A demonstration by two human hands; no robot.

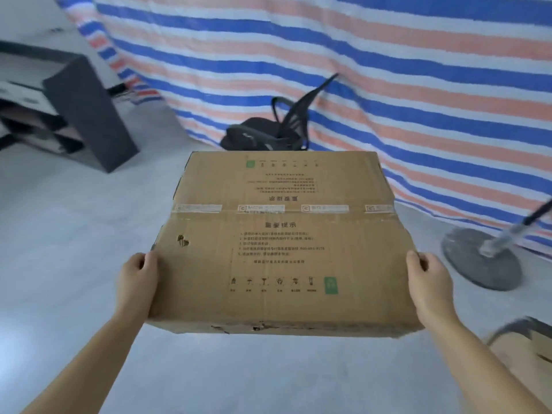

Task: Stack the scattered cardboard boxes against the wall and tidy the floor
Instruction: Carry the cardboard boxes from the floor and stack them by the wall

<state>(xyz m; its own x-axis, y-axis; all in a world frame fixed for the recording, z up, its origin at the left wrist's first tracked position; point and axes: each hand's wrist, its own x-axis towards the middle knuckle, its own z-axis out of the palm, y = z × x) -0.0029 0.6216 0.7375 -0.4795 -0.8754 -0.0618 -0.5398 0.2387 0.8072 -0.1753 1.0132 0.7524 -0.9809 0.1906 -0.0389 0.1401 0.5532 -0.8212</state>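
A large brown cardboard box [283, 243], taped across its top and printed with text and symbols, hangs in the air in front of me above the grey floor. My left hand [137, 282] grips its left side with the thumb on the top edge. On the opposite side my right hand [430, 282] grips the box the same way. A second cardboard box [522, 351] shows partly at the lower right edge.
A striped blue, white and orange tarp [388, 70] covers the wall ahead. A toppled black office chair [268, 130] lies against it. A round grey stand base [481, 261] sits at right; a dark desk [86, 112] stands at left.
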